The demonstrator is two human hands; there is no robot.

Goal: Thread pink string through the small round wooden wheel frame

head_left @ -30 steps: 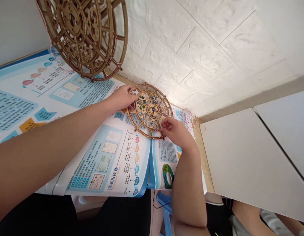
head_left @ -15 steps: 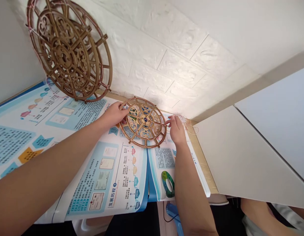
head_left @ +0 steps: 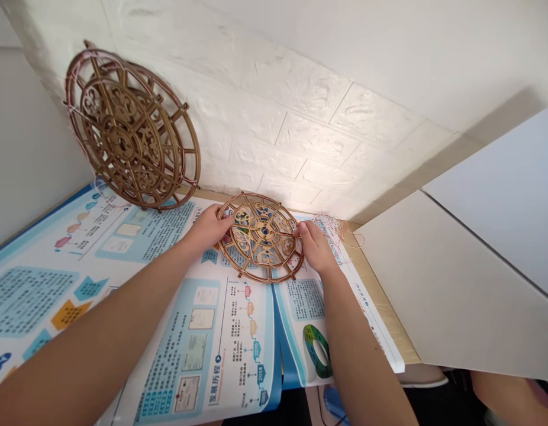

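Note:
A small round wooden fretwork disc [head_left: 261, 235] with coloured panes lies flat on the printed posters. My left hand [head_left: 208, 229] grips its left rim with fingers curled. My right hand [head_left: 315, 247] sits at the disc's right rim, fingers pinched by a thin reddish thread. A loose tangle of that thread [head_left: 334, 228] lies just right of the hand.
A larger brown fretwork wheel [head_left: 129, 131] leans on the white brick-pattern wall at the back left. Blue and white posters [head_left: 123, 296] cover the table. A white board [head_left: 455, 284] slopes at the right. Another person's leg shows at the bottom right.
My right hand moved from the disc's lower right rim up to its right side near the thread tangle. The camera tilted, bringing more wall into view. The left hand kept its hold.

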